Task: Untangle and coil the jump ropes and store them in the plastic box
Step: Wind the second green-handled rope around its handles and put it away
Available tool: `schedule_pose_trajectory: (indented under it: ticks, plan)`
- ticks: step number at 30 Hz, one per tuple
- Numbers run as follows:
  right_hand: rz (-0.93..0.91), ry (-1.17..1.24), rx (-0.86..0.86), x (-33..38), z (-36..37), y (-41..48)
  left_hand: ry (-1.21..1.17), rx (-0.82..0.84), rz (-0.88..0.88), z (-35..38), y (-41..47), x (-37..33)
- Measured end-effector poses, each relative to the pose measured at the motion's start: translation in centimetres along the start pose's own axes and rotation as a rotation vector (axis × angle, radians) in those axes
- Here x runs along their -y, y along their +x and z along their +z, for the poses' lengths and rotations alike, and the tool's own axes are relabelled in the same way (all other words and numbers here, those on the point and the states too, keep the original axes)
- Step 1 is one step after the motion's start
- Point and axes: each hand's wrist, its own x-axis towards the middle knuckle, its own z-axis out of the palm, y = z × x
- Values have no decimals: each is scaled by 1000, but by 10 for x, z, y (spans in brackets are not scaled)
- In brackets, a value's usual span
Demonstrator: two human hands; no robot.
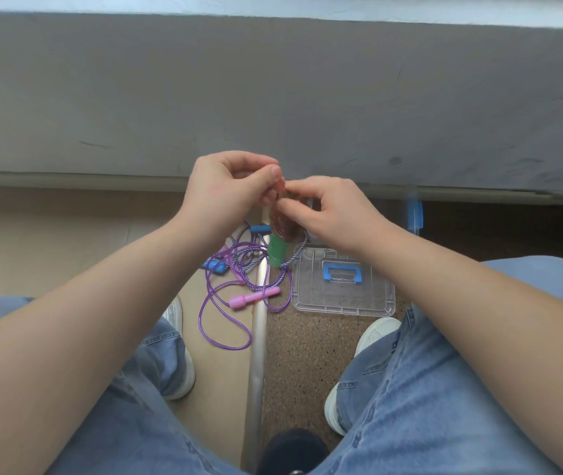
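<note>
Below the hands, a purple rope (225,296) lies tangled with a braided rope (256,258); if the held bundle sags, its hanging green handle (278,252) could be snagged there. Raised together, the left hand (228,190) is pinched narrowly on the reddish coiled rope (282,224), while the right hand (328,210) is closed on its top. Under the right wrist lies the plastic box (341,286).

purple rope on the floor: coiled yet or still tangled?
Still tangled. The purple rope sprawls in loose loops across the floor, crossing a braided cord, its pink handle lying outside the clear box lid.
</note>
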Motion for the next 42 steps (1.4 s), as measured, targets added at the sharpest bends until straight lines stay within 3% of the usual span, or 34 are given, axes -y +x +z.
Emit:
schedule_pose_trajectory:
  ticks: [5, 9, 14, 23, 27, 31, 38, 42]
  plan:
    - [24, 308, -153, 4, -1, -2, -14, 3, 43, 5, -2, -4]
    - [58, 292, -183, 3, -4, 1, 24, -31, 92, 7, -3, -6]
    - [58, 100, -152, 2, 5, 5, 78, -31, 140, 12, -4, -5]
    - [185, 372, 23, -1, 7, 13, 46, -62, 154, 17, -4, -10]
    - [177, 298, -24, 0, 4, 9, -19, -112, 76, 6, 9, -4]
    - [133, 144, -70, 2, 1, 0, 10, -18, -1, 6, 11, 3]
    - [233, 266, -55, -8, 3, 8, -67, 45, -48, 7, 15, 9]
    - [321, 396, -113, -13, 2, 12, 86, 165, -237, 10, 16, 25]
